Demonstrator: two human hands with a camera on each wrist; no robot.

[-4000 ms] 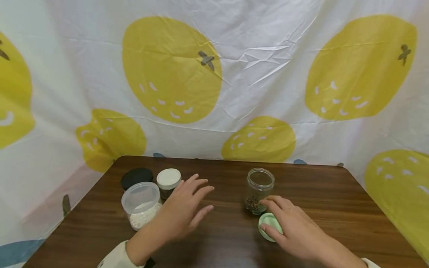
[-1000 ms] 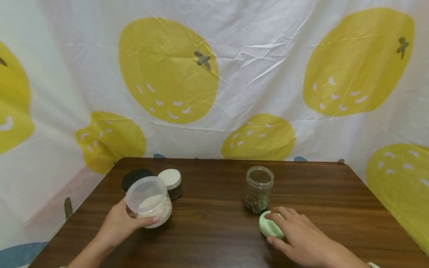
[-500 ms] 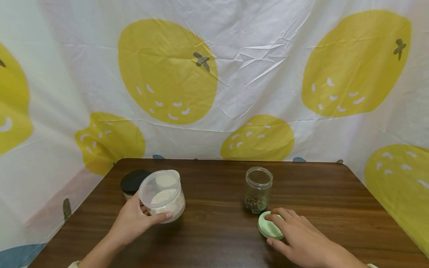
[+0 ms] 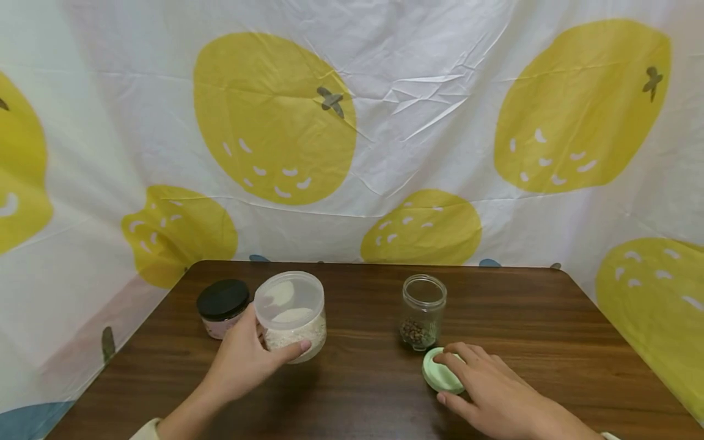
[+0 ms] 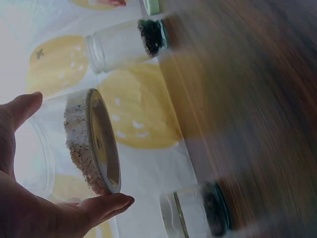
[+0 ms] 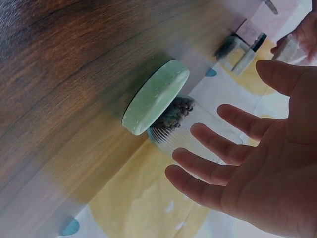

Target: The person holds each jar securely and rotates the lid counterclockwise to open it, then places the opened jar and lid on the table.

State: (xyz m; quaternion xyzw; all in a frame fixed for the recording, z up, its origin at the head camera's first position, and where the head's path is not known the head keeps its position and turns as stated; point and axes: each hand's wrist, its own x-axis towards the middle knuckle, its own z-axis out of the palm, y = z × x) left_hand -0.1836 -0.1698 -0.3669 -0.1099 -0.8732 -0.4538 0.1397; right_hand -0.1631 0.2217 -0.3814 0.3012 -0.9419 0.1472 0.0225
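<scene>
My left hand (image 4: 242, 357) grips a clear plastic jar (image 4: 302, 333) by its side, thumb in front. The jar has no lid, is held above the table and is part filled with pale flakes (image 5: 79, 144), seen in the left wrist view. My right hand (image 4: 495, 388) hovers over a light green lid (image 4: 440, 376) lying on the table. In the right wrist view its fingers are spread and apart from the lid (image 6: 156, 99). Just behind the lid stands an open glass jar (image 4: 423, 305) with dark bits at the bottom.
A jar with a black lid (image 4: 222, 299) and pink contents stands at the left of the brown table (image 4: 363, 391). The white-lidded jar (image 5: 193, 213) is mostly hidden behind the held jar in the head view. A lemon-print cloth (image 4: 429, 140) hangs behind the table.
My left hand, seen empty above the jars at first, has taken hold of the plastic jar, lifted it and carried it to the right. The right hand stays by the green lid.
</scene>
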